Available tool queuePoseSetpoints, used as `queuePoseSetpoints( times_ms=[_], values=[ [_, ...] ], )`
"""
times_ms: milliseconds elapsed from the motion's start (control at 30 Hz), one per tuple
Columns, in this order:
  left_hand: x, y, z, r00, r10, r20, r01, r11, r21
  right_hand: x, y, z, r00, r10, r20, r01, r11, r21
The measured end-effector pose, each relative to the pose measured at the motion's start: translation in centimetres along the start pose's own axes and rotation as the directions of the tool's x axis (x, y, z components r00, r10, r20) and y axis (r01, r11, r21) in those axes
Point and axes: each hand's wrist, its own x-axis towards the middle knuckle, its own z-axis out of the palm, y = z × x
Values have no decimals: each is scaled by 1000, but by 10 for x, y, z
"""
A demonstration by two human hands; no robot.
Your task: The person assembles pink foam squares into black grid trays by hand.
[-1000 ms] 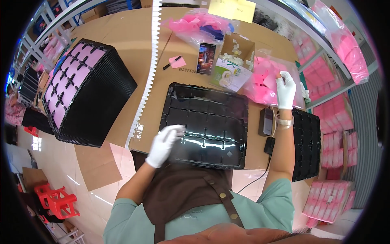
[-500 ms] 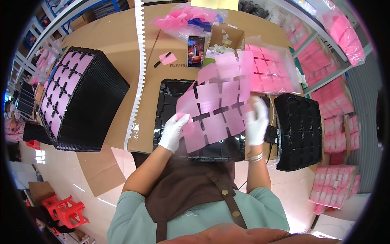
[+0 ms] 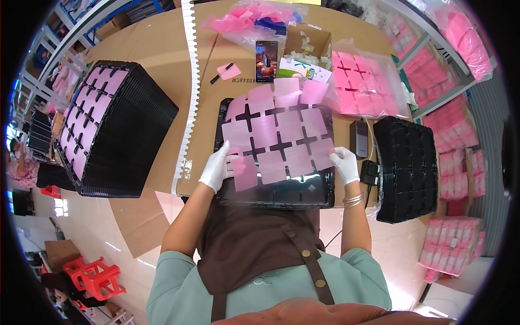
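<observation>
- Over the black tray (image 3: 292, 190) on the worktop (image 3: 146, 43): pink sheet (image 3: 265, 130), cross-slotted into squares, stretched between both hands.
- Right grip (image 3: 346, 167): thumb and fingers pinching the sheet's near right corner, just beside the tray's right edge.
- Left grip (image 3: 216, 169): at the sheet's left edge by the near corner; I can't tell whether its fingers are pressed together on it.
- Relation that counts, my judgement: skew. Sheet lies away from me off both grips, near edge slanting, right end farther out than left. Tray's near edge runs almost straight across, with a bare strip showing.
- Neither hand nearer; both are at the sheet. I'd rate the right corner as the one any squaring hinges on.
- Long axis: can't call it, sheet looks about as broad as deep.
- Sheet-to-tray contact: can't confirm from this view.
</observation>
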Motion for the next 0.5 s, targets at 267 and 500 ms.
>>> queuePoseSetpoints(
  times_ms=[267, 500],
  values=[
    [-7, -61, -26, 803, 593, 60, -475, 575, 667, -73, -31, -3, 929, 337, 153, -354, 930, 100],
    [-34, -46, -13, 882, 464, -81, -345, 754, 559, -96, -14, 2, 944, 318, 86, -327, 937, 122]
  ],
)
